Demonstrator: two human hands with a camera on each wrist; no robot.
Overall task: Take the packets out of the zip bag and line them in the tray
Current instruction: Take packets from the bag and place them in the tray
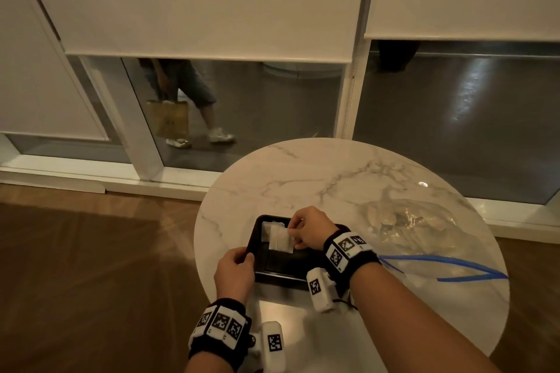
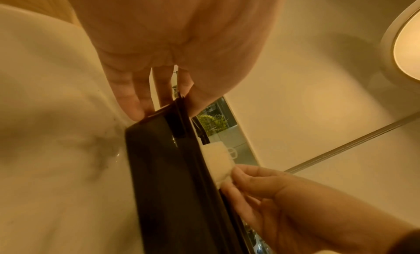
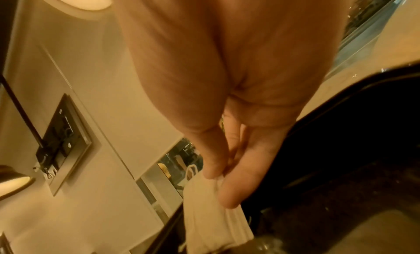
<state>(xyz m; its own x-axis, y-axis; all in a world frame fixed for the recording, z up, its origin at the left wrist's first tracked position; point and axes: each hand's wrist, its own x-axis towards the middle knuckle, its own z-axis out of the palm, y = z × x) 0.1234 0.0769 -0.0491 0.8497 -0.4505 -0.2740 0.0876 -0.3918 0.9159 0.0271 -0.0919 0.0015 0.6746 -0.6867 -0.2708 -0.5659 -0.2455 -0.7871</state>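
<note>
A black tray (image 1: 285,265) sits on the near left part of a round marble table (image 1: 318,185). My left hand (image 1: 244,256) grips the tray's left rim (image 2: 159,168), thumb on top, fingers (image 2: 136,103) at the edge. My right hand (image 1: 292,235) pinches a white packet (image 1: 281,240) by its right edge over the tray's far end. Thumb and forefinger close on the packet (image 3: 216,222) in the right wrist view. Another white packet (image 1: 266,228) lies in the tray's far left corner, partly overlapped. The clear zip bag (image 1: 424,230) with its blue zip (image 1: 454,265) lies open to the right.
The table's edge (image 1: 201,239) runs close to the tray's left side, with wooden floor (image 1: 91,266) below. Behind the table is a glass wall with blinds (image 1: 212,3). A person with a paper bag (image 1: 169,121) walks outside it.
</note>
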